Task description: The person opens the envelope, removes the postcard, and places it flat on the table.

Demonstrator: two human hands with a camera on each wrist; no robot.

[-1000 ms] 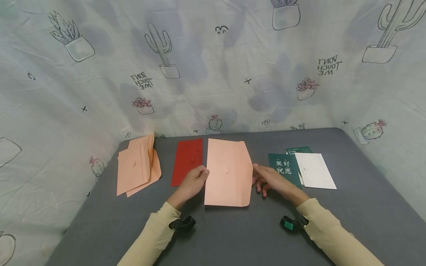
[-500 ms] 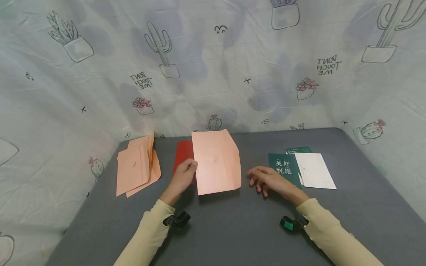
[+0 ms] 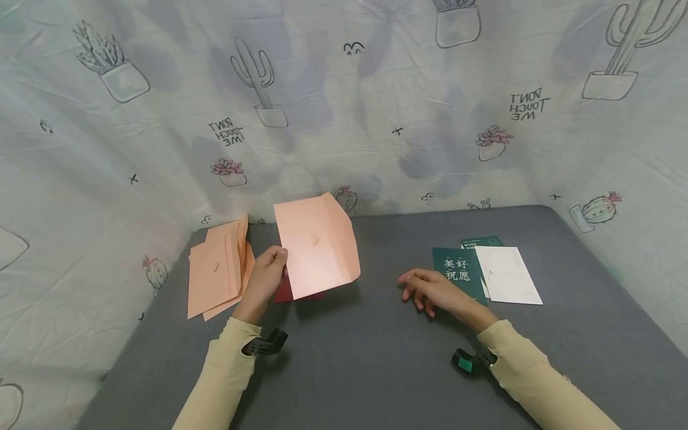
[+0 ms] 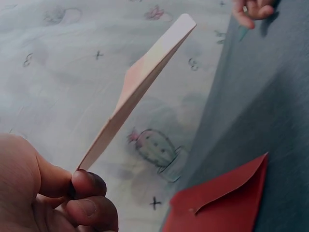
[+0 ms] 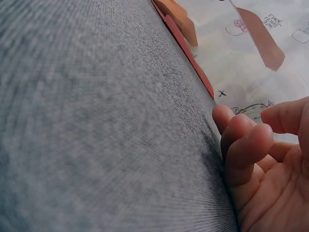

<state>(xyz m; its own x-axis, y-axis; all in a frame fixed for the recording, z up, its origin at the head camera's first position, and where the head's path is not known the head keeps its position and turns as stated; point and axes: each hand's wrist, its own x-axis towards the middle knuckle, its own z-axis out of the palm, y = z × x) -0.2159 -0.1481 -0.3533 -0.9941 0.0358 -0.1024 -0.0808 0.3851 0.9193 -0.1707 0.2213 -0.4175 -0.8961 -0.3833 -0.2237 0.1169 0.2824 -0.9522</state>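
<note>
My left hand point(image 3: 263, 278) pinches the left edge of a pink envelope point(image 3: 317, 251) between thumb and fingers and holds it tilted above the table. In the left wrist view the envelope point(image 4: 140, 79) shows nearly edge-on, clear of the cloth behind it. Below it lies a red envelope point(image 4: 222, 200), mostly hidden by the pink one in the head view. My right hand point(image 3: 438, 292) rests on the table beside the green cards with fingers loosely curled and nothing in them; the right wrist view shows the fingers point(image 5: 246, 150) against the grey surface.
Several pink envelopes point(image 3: 215, 269) lie stacked at the left of the grey table point(image 3: 355, 364). Green cards with white lettering point(image 3: 457, 272) and a white card point(image 3: 507, 275) overlap at the right. A cactus-printed cloth point(image 3: 344, 107) hangs behind the table.
My left hand has carried the pink envelope left and up, tilting it over the red envelope. My right hand has let the envelope's right edge go by and stays in place.
</note>
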